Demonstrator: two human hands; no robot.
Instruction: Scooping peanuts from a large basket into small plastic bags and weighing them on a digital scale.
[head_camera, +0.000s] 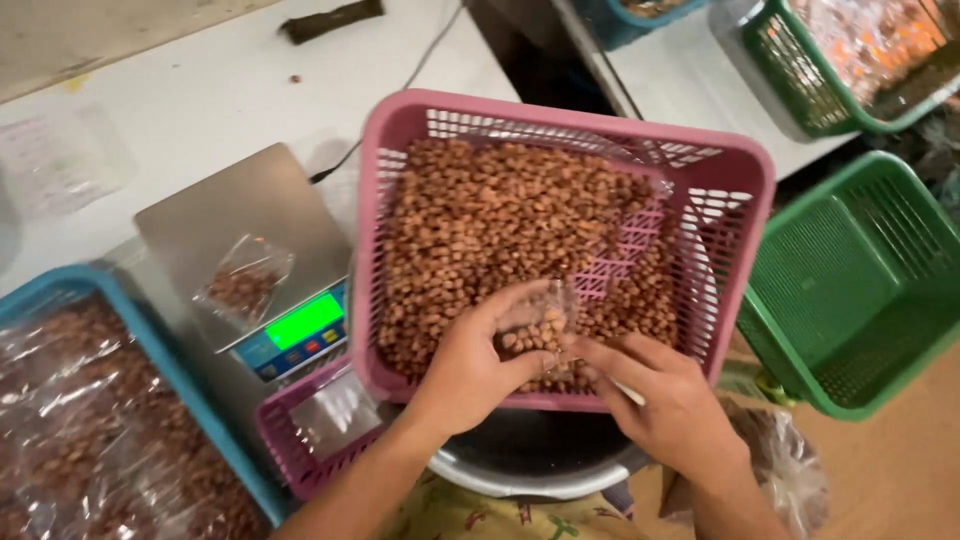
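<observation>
A pink plastic basket (740, 190) full of brown peanuts (480, 220) sits in front of me. Over its near edge both hands hold a small clear plastic bag (535, 325) partly filled with peanuts. My left hand (470, 365) grips the bag from the left, and my right hand (660, 395) pinches its right side. A digital scale (250, 215) with a green display stands to the left, with a small clear bag of peanuts (243, 280) lying on its steel pan.
A blue basket (150, 340) of packed peanut bags is at the lower left. A small pink basket (300, 440) holds empty bags. An empty green basket (860, 280) stands on the right, another green basket (800, 70) with packets behind it. A metal bowl (540, 470) lies under the pink basket.
</observation>
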